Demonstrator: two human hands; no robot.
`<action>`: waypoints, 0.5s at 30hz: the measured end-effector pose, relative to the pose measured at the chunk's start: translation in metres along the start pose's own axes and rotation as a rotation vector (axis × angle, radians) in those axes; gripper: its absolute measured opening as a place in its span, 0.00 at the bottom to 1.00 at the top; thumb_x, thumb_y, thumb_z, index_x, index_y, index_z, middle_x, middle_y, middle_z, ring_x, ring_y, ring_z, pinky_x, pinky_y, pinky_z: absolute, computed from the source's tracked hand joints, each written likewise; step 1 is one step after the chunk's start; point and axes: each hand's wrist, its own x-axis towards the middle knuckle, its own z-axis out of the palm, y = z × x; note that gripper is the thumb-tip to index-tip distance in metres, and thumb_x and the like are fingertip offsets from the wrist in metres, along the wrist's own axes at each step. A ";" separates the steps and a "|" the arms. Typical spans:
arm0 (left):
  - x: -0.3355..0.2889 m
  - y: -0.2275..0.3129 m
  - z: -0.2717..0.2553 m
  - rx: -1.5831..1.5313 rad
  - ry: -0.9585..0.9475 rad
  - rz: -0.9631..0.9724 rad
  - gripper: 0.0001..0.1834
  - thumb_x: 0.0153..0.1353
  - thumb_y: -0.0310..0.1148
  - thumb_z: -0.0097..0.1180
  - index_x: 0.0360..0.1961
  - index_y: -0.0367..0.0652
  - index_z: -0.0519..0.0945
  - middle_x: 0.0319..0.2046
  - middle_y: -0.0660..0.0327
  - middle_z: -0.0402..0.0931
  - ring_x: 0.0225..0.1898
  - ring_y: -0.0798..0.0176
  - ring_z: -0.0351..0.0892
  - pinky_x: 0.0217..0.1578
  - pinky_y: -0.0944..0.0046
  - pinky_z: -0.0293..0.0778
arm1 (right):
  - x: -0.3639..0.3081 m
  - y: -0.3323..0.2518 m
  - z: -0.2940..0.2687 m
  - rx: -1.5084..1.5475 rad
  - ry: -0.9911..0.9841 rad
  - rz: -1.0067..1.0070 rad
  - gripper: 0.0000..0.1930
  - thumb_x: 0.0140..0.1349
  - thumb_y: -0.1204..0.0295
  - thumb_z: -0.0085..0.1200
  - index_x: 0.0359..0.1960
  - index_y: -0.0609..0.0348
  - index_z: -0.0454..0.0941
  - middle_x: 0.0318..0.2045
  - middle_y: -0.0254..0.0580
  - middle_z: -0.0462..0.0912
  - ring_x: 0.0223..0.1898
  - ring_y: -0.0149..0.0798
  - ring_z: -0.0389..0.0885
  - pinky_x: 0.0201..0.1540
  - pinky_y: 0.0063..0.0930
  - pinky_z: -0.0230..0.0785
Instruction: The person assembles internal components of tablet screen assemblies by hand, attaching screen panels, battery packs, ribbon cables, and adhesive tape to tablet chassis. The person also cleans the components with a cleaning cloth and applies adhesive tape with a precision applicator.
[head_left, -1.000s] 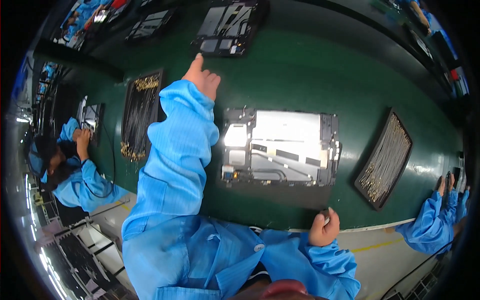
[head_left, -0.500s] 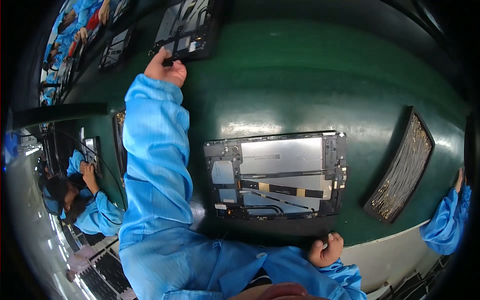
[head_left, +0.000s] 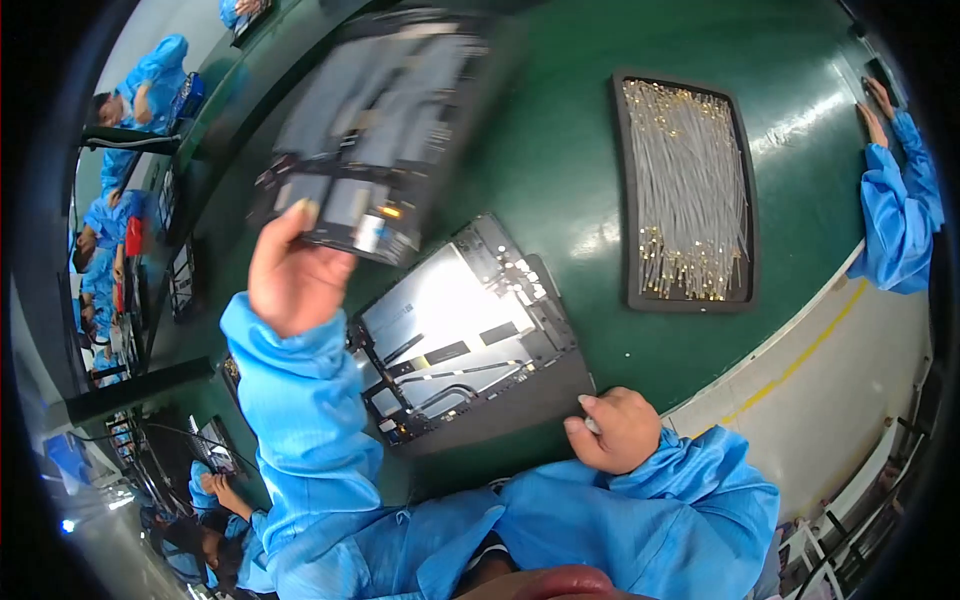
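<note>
My left hand (head_left: pixel 300 283) is raised and grips the near edge of an opened tablet (head_left: pixel 385 110), thumb on top. Its dark frame, grey panels and circuit parts face up, blurred by motion. Below it, a second opened tablet (head_left: pixel 440 300) lies at a slant on a dark mat (head_left: pixel 510 400), its inside showing a bright metal plate, black ribbon cables and small boards. The held tablet hangs beyond this one's upper left part. By the near edge of the bench, my right hand (head_left: pixel 622 432) is curled closed; a small pale bit shows at its fingertips, too small to name.
A black tray (head_left: pixel 751 220) of thin grey cables (head_left: pixel 690 180) with gold-coloured ends lies on the green bench (head_left: pixel 580 150), right of the tablets. A co-worker's hands (head_left: pixel 876 120) rest at the far right edge. Other people in blue sit along the left side.
My left hand has lifted the tablet from the far left of the bench and brought it nearer. The view has turned, so the lying tablet and the tray appear shifted. My right hand stays curled.
</note>
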 end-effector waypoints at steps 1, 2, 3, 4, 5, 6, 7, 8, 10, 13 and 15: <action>-0.001 -0.016 0.025 0.000 -0.026 -0.044 0.15 0.53 0.31 0.41 0.41 0.35 0.68 0.39 0.52 0.71 0.41 0.54 0.70 0.44 0.56 0.67 | -0.001 0.001 -0.002 0.034 -0.008 -0.003 0.15 0.36 0.74 0.58 0.29 0.61 0.71 0.13 0.37 0.71 0.15 0.37 0.69 0.18 0.24 0.63; 0.000 -0.032 0.047 0.005 -0.064 -0.063 0.17 0.53 0.31 0.40 0.43 0.34 0.66 0.40 0.52 0.70 0.42 0.54 0.70 0.46 0.56 0.63 | -0.001 0.002 -0.003 0.067 -0.019 -0.004 0.15 0.36 0.74 0.58 0.29 0.61 0.71 0.13 0.37 0.71 0.15 0.37 0.69 0.18 0.24 0.63; 0.000 -0.045 0.060 0.018 -0.122 -0.106 0.17 0.53 0.31 0.39 0.44 0.34 0.66 0.40 0.52 0.70 0.42 0.54 0.70 0.46 0.57 0.64 | -0.002 0.002 -0.003 0.057 -0.011 -0.018 0.14 0.38 0.73 0.57 0.29 0.62 0.71 0.13 0.37 0.71 0.15 0.37 0.69 0.19 0.24 0.63; 0.001 -0.056 0.072 0.030 -0.179 -0.151 0.18 0.53 0.31 0.39 0.44 0.33 0.65 0.39 0.52 0.70 0.41 0.55 0.70 0.46 0.58 0.64 | -0.002 0.002 -0.003 0.060 -0.020 -0.016 0.14 0.38 0.73 0.57 0.29 0.62 0.71 0.13 0.37 0.71 0.15 0.37 0.69 0.19 0.24 0.63; 0.003 -0.067 0.088 0.047 -0.235 -0.205 0.17 0.53 0.31 0.39 0.43 0.34 0.66 0.39 0.52 0.70 0.41 0.55 0.71 0.45 0.58 0.64 | -0.001 0.002 -0.004 0.060 -0.024 -0.023 0.14 0.39 0.72 0.57 0.29 0.62 0.71 0.13 0.37 0.72 0.15 0.37 0.69 0.20 0.24 0.63; 0.006 -0.077 0.099 0.059 -0.286 -0.254 0.17 0.54 0.31 0.39 0.43 0.34 0.66 0.39 0.52 0.71 0.40 0.56 0.71 0.45 0.59 0.65 | 0.001 0.001 -0.005 0.061 -0.035 -0.035 0.13 0.39 0.72 0.56 0.29 0.62 0.71 0.13 0.37 0.72 0.16 0.37 0.69 0.21 0.23 0.63; 0.013 -0.089 0.105 0.123 -0.245 -0.255 0.17 0.54 0.34 0.39 0.42 0.34 0.67 0.37 0.52 0.71 0.38 0.57 0.72 0.43 0.59 0.66 | 0.003 0.000 -0.005 0.060 -0.039 -0.030 0.12 0.41 0.71 0.55 0.28 0.61 0.72 0.14 0.36 0.72 0.17 0.36 0.70 0.23 0.23 0.63; 0.026 -0.103 0.112 0.203 -0.153 -0.313 0.16 0.55 0.35 0.41 0.40 0.34 0.67 0.37 0.53 0.71 0.38 0.58 0.71 0.42 0.60 0.67 | 0.004 0.000 -0.007 0.049 -0.053 -0.016 0.12 0.41 0.71 0.55 0.28 0.61 0.72 0.14 0.36 0.72 0.17 0.36 0.70 0.23 0.23 0.63; 0.038 -0.124 0.122 0.313 -0.015 -0.195 0.16 0.54 0.35 0.44 0.40 0.34 0.67 0.40 0.52 0.69 0.43 0.58 0.68 0.44 0.61 0.65 | 0.004 0.002 -0.008 0.101 -0.015 -0.027 0.11 0.41 0.71 0.56 0.27 0.61 0.72 0.14 0.36 0.72 0.17 0.36 0.70 0.23 0.23 0.63; 0.034 -0.132 0.114 0.387 0.199 -0.124 0.26 0.52 0.38 0.49 0.48 0.32 0.59 0.49 0.45 0.55 0.51 0.52 0.56 0.50 0.59 0.57 | 0.003 0.008 -0.010 0.234 -0.025 -0.046 0.13 0.41 0.71 0.56 0.30 0.61 0.71 0.14 0.36 0.72 0.17 0.36 0.70 0.22 0.24 0.63; 0.018 -0.124 0.101 0.452 0.239 -0.086 0.35 0.51 0.41 0.50 0.53 0.32 0.51 0.53 0.41 0.45 0.54 0.48 0.50 0.54 0.56 0.51 | 0.001 0.012 -0.013 0.360 -0.060 -0.013 0.14 0.42 0.71 0.56 0.32 0.61 0.71 0.14 0.37 0.71 0.17 0.38 0.69 0.21 0.25 0.63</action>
